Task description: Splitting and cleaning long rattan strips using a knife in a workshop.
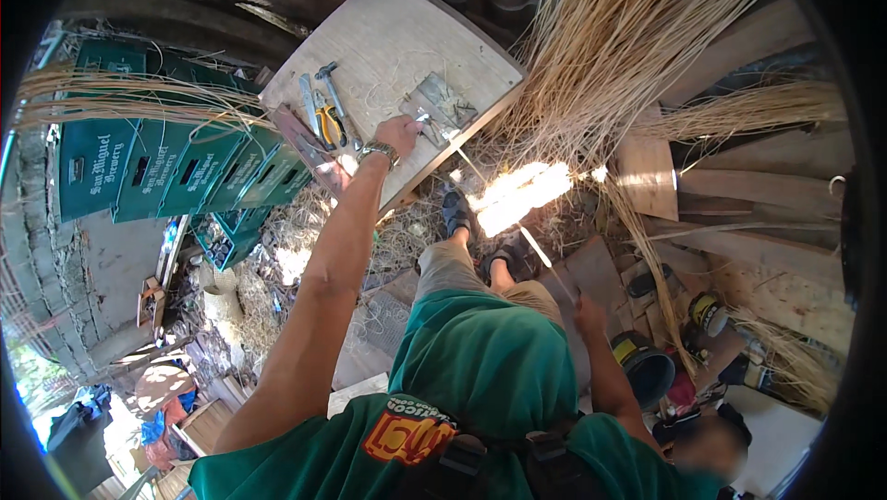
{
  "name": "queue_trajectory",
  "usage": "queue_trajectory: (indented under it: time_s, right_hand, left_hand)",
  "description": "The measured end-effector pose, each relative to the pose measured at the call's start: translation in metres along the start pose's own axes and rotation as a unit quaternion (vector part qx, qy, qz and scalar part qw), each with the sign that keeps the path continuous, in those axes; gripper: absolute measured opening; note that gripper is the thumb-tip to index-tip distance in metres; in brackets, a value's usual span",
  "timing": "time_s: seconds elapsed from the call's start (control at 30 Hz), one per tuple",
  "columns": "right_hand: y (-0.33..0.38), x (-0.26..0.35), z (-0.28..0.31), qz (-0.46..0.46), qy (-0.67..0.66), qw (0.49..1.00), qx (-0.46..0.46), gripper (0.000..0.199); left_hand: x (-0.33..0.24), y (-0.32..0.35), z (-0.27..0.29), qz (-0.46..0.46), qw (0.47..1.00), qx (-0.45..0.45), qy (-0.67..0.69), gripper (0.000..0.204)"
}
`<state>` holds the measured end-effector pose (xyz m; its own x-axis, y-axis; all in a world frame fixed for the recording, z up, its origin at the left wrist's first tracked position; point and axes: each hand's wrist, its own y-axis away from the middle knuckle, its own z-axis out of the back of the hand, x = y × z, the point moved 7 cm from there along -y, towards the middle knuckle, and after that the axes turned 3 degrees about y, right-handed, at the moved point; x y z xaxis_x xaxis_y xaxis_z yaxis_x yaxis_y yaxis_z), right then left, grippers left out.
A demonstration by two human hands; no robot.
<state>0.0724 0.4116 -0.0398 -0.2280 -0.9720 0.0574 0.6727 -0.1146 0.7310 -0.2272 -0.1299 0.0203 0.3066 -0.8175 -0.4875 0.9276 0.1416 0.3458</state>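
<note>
My left hand (397, 136), with a watch on its wrist, is closed at the near edge of a wooden work table (397, 33). Its fingers pinch small metal parts beside a flat metal plate (442, 101); I cannot make out exactly what they hold. From there a long pale cane strip (536, 247) slants down to the right across bright sunlight. Its lower end is in my closed right hand (589, 313), low beside my right leg. On the table, left of my left hand, lie yellow-and-black pliers (330, 127), a hammer (328, 75) and a flat metal tool (308, 98).
Green plastic crates (88, 167) are stacked at the left. A large bundle of thin cane strands (637, 38) leans at the upper right. Fibre scraps litter the ground around my feet. A black bucket (647, 372) stands at the lower right, near another person (707, 449).
</note>
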Motion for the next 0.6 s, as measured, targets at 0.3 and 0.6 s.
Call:
queue_trajectory:
  time_s: [0.3,0.6]
  right_hand:
    - [-0.103,0.094,0.063,0.199,-0.101,0.936,-0.271,0.031]
    - [-0.091,0.404,0.2,0.354,-0.186,0.906,-0.141,0.03]
  left_hand:
    - [-0.016,-0.013,-0.01,0.025,0.998,0.065,0.006,0.034]
    - [-0.016,-0.004,0.002,0.066,0.995,0.072,0.018,0.033]
